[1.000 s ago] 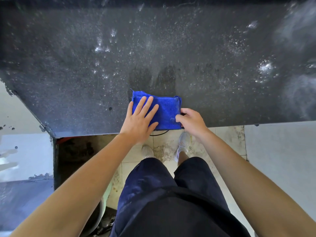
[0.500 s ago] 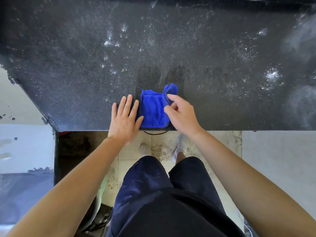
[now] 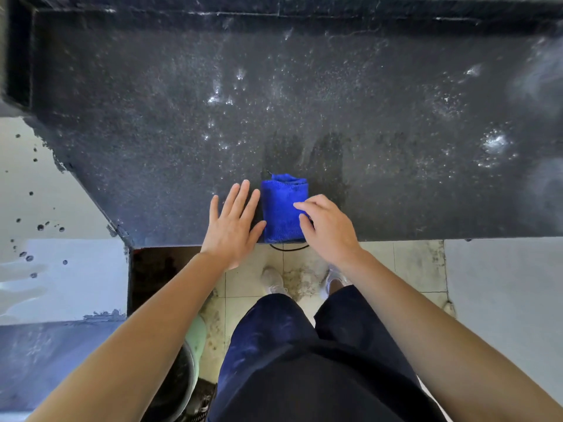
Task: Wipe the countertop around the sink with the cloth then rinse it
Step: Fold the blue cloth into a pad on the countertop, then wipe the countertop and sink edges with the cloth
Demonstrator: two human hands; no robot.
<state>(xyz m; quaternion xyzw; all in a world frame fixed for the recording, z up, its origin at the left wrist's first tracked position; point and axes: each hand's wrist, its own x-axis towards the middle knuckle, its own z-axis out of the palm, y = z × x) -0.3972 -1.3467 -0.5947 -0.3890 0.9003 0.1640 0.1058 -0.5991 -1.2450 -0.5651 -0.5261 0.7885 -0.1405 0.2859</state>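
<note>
A blue cloth [image 3: 281, 208] lies folded into a narrow rectangle at the front edge of the dark speckled countertop [image 3: 304, 102]. My left hand [image 3: 233, 225] lies flat on the counter just left of the cloth, fingers spread, holding nothing. My right hand [image 3: 327, 228] rests on the cloth's right edge, its fingertips curled down onto the fabric. Water drops and a wet patch show on the counter behind the cloth. No sink or tap is in view.
A raised dark ledge [image 3: 274, 10] runs along the counter's back. The counter's left end is cut at an angle beside a pale surface [image 3: 45, 208]. Below are tiled floor [image 3: 411, 269], my legs, and a green bucket [image 3: 192, 345].
My right hand has folded the cloth over from right to left, making it narrower. My left hand has slid off the cloth and now lies beside it.
</note>
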